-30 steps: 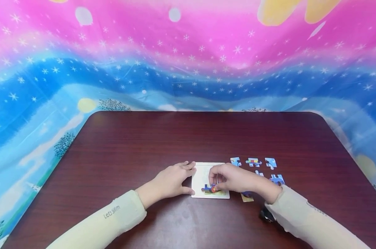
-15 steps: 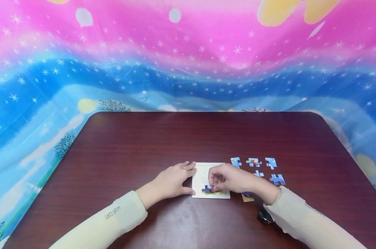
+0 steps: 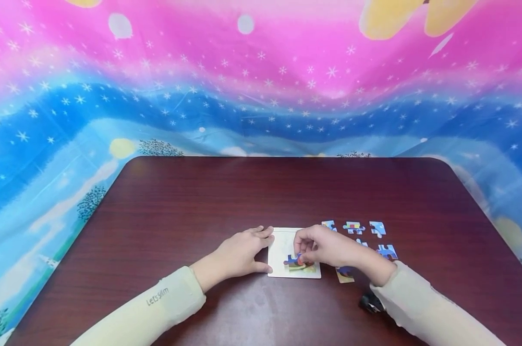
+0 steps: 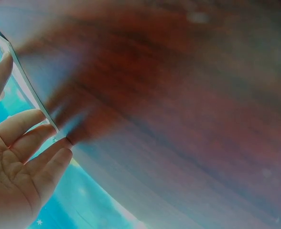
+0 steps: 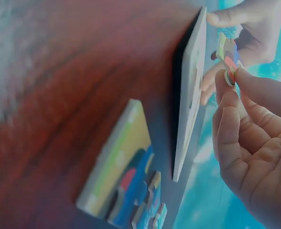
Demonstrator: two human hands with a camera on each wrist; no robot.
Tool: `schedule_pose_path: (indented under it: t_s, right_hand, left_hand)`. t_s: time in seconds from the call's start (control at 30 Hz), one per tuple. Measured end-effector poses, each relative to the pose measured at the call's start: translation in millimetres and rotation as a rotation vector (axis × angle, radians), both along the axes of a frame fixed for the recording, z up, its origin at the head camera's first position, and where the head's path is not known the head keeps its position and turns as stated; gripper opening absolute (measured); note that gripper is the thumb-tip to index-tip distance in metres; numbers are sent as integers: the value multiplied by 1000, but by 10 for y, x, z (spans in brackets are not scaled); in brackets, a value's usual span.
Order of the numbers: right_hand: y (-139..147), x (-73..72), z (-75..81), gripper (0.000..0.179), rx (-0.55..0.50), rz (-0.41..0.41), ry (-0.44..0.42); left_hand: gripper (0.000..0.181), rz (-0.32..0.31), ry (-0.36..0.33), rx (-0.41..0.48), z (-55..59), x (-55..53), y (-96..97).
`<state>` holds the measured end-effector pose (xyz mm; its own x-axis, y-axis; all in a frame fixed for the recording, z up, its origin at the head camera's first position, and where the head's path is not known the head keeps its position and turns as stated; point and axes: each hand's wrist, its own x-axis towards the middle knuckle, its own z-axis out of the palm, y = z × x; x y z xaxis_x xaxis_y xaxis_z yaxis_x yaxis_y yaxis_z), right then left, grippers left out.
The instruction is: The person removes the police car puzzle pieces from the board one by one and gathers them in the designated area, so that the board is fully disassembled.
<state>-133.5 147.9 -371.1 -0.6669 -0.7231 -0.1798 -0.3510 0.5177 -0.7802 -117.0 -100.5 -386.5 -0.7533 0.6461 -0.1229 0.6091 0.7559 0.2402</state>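
Observation:
My right hand [image 3: 327, 246] pinches a jigsaw piece [image 3: 292, 260] between thumb and index finger, over the lower part of a pale puzzle board [image 3: 280, 245]. The piece shows dark blue, red and yellow-green. In the right wrist view the jigsaw piece [image 5: 228, 53] stands tilted, apart from the board [image 5: 190, 90]. My left hand [image 3: 239, 252] rests at the board's left edge, thumb near the bottom corner and fingers near the top. In the left wrist view, the fingertips of the left hand [image 4: 23, 155] touch the board's rim [image 4: 28, 88]; the fingers are spread.
Several loose jigsaw pieces lie right of the board, among them a red-and-yellow piece [image 3: 353, 228], a blue piece [image 3: 387, 251] and a yellow-edged piece [image 3: 345, 275] partly under the right arm. A black object [image 3: 370, 302] sits by the right cuff. A patterned cloth [image 3: 261, 96] hangs behind the table [image 3: 226, 192].
My right hand has shifted very slightly to the right with the jigsaw piece still pinched. The left hand stays at the board's edge, and the head view has tilted a little.

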Motion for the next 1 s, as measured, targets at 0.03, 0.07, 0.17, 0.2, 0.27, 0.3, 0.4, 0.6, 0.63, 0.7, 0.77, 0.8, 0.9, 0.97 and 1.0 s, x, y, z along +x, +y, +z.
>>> schedule_pose_path:
  t_s: [0.03, 0.07, 0.17, 0.2, 0.27, 0.3, 0.4, 0.6, 0.63, 0.7, 0.77, 0.8, 0.9, 0.97, 1.0]
  right_hand:
    - [14, -2, 7, 7, 1, -6, 2]
    - [31, -5, 15, 7, 2, -11, 6]
    - [82, -11, 38, 10, 0, -36, 15]
    - [101, -14, 44, 10, -3, -43, 18]
    - [143, -20, 63, 11, -11, -58, 15]
    - [165, -24, 73, 10, -17, -63, 12]
    - [242, -31, 117, 10, -38, -77, 19]
    - [453, -20, 195, 10, -88, -111, 32]
    - [492, -12, 206, 9, -94, -117, 30]
    - [570, 1, 212, 9, -97, -131, 34]
    - [650, 18, 212, 8, -103, -138, 46]
    - [690, 29, 212, 8, -103, -143, 45]
    - [812, 63, 199, 8, -109, -154, 64]
    - [892, 91, 194, 8, -108, -163, 64]
    - [929, 104, 190, 7, -104, -165, 66]
  left_hand:
    - [72, -1, 1, -1, -3, 0, 0]
    - [72, -1, 3, -3, -5, 0, 1]
    - [72, -2, 9, -10, -14, -2, 1]
    - [72, -2, 9, -11, -13, -2, 2]
    - [72, -3, 10, -13, -11, -3, 3]
    - [72, -3, 11, -12, -9, -3, 3]
    - [72, -3, 12, -7, -3, -3, 4]
    - [76, -6, 33, 10, -15, -4, 3]
    - [77, -6, 36, 10, -17, -3, 2]
    - [78, -6, 43, 11, -19, 0, 1]
    - [79, -5, 46, 12, -23, 1, -1]
    - [79, -3, 46, 12, -24, 1, -2]
    - [79, 5, 39, 13, -29, 1, -4]
    - [80, 10, 31, 14, -33, 0, -5]
    - [80, 13, 28, 15, -34, 0, -6]
